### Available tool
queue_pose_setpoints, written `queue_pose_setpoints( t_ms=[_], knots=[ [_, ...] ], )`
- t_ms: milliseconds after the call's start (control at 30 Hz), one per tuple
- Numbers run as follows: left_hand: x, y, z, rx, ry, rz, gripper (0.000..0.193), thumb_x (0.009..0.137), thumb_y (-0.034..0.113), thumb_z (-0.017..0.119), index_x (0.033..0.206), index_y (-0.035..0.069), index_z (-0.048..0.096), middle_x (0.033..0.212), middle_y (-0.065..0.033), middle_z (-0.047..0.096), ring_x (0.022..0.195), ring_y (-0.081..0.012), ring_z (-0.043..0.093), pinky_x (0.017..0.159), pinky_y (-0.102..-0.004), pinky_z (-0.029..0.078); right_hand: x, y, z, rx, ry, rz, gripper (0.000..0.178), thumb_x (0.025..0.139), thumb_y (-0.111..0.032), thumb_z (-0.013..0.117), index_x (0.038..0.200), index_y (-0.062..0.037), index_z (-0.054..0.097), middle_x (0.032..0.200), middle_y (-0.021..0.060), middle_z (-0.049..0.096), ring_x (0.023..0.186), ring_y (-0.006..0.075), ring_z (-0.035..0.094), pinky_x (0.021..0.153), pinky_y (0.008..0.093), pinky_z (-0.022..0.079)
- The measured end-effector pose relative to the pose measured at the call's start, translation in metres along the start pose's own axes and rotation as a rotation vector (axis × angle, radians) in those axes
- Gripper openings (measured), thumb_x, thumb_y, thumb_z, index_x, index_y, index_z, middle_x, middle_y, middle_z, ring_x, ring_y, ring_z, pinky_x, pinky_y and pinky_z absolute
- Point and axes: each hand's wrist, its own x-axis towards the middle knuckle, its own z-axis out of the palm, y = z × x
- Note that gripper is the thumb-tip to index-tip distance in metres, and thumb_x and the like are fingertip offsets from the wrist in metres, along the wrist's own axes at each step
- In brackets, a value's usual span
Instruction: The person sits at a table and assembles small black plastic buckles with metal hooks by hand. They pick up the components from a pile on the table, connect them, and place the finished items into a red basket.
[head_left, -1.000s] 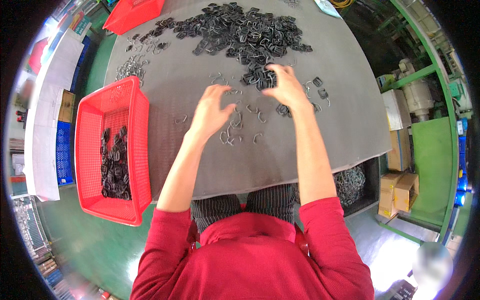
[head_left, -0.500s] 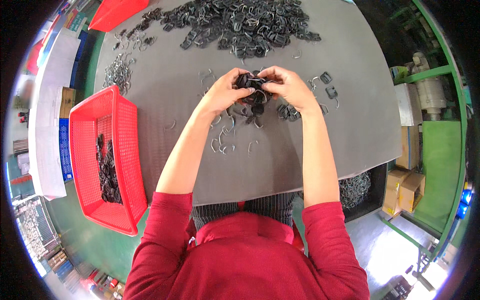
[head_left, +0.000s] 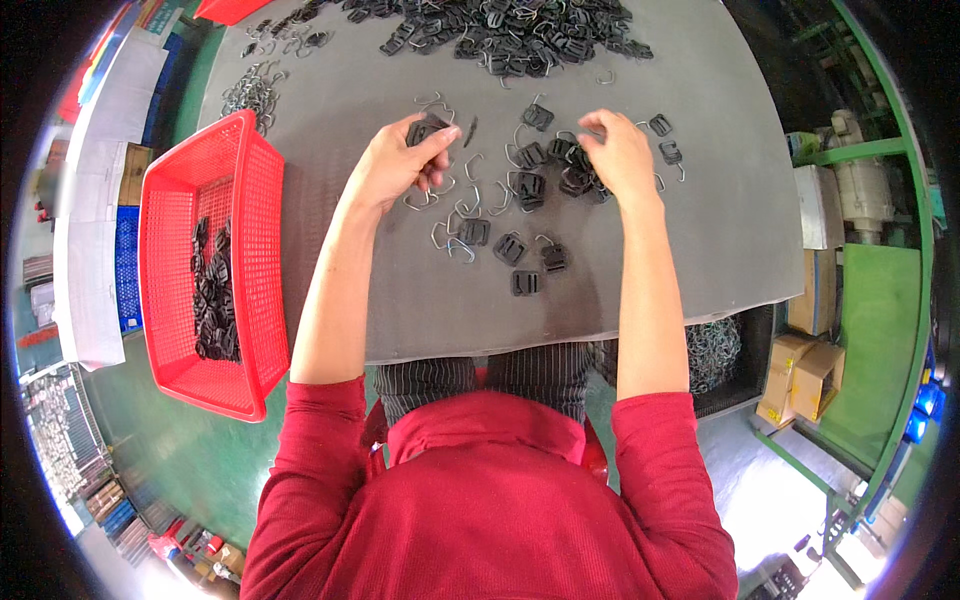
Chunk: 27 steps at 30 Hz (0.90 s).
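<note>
My left hand (head_left: pixel 400 165) is closed, thumb against fingers, on a black plastic buckle (head_left: pixel 425 129). Just right of its fingertips is a small thin black piece (head_left: pixel 470 131), seen edge-on. My right hand (head_left: pixel 620 157) has its thumb and forefinger apart, right beside a small cluster of black buckles (head_left: pixel 577 180); its lower fingers are partly hidden. Between and below the hands, several more buckles, such as one buckle (head_left: pixel 525 283), lie scattered on the grey table (head_left: pixel 430 320). Bent silver wire hooks (head_left: pixel 468 208) lie among them, some attached to buckles.
A large heap of black buckles (head_left: pixel 510 35) covers the table's far side. At far left is a pile of wire hooks (head_left: pixel 255 95). A red basket (head_left: pixel 265 270) with black pieces stands left of the table. Under the right edge, a black crate (head_left: pixel 755 365) holds metal hooks.
My hands have moved apart from the clump of buckles they held together. Buckles now lie spread over the table between them. My left hand has gone left with one buckle.
</note>
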Motion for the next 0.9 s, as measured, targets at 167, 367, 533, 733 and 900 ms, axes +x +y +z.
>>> queue_pose_setpoints(
  t_ms=[167, 367, 533, 733, 900],
  knots=[
    [-0.004, 0.004, 0.001, 0.031, -0.114, -0.159, 0.036, 0.092, 0.038, 0.053, 0.097, 0.005, 0.065, 0.067, 0.0001, 0.059, 0.061, -0.0070, 0.055, 0.053, -0.0222, 0.043, 0.033, -0.014, 0.045, -0.003, 0.061, -0.025, 0.027, 0.075, -0.024, 0.070, 0.099, -0.0130, 0.065, 0.098, 0.0073, 0.065, 0.100, 0.0280, 0.059, 0.083, 0.0403, 0.048],
    [-0.011, -0.019, -0.019, 0.507, 0.162, 0.130, 0.030, 0.089, 0.029, 0.057, 0.100, 0.004, 0.067, 0.074, -0.0022, 0.067, 0.067, -0.0076, 0.057, 0.062, -0.0244, 0.044, 0.038, 0.001, 0.034, 0.738, -0.189, 0.161, 0.027, 0.076, -0.025, 0.069, 0.093, -0.0051, 0.066, 0.087, 0.0102, 0.067, 0.082, 0.0208, 0.064, 0.072, 0.0328, 0.050],
    [-0.010, -0.015, -0.008, 0.513, 0.326, 0.304, 0.024, 0.089, 0.025, 0.057, 0.099, 0.005, 0.066, 0.077, -0.0050, 0.068, 0.073, -0.0083, 0.061, 0.068, -0.0248, 0.046, 0.023, -0.022, 0.014, 0.399, -0.371, 0.003, 0.039, 0.069, -0.033, 0.076, 0.093, -0.0048, 0.063, 0.087, 0.0092, 0.066, 0.079, 0.0189, 0.063, 0.072, 0.0336, 0.050],
    [0.008, -0.024, -0.003, -0.144, 0.193, 0.114, 0.025, 0.090, 0.026, 0.057, 0.090, 0.001, 0.061, 0.079, -0.0074, 0.065, 0.075, -0.0161, 0.064, 0.060, -0.0255, 0.050, 0.011, -0.033, 0.018, 0.100, -0.410, 0.103, 0.037, 0.066, -0.035, 0.077, 0.088, -0.0071, 0.067, 0.086, 0.0106, 0.067, 0.085, 0.0252, 0.064, 0.075, 0.0367, 0.049],
    [0.024, -0.035, -0.016, -0.459, 0.095, -0.121, 0.025, 0.085, 0.031, 0.063, 0.078, 0.007, 0.058, 0.067, -0.0001, 0.058, 0.068, -0.0143, 0.063, 0.052, -0.0244, 0.048, 0.000, 0.024, -0.048, 1.405, -0.242, 0.350, 0.023, 0.076, -0.019, 0.071, 0.091, -0.0044, 0.060, 0.074, 0.0020, 0.055, 0.062, 0.0096, 0.052, 0.043, 0.0198, 0.032]
  ],
)
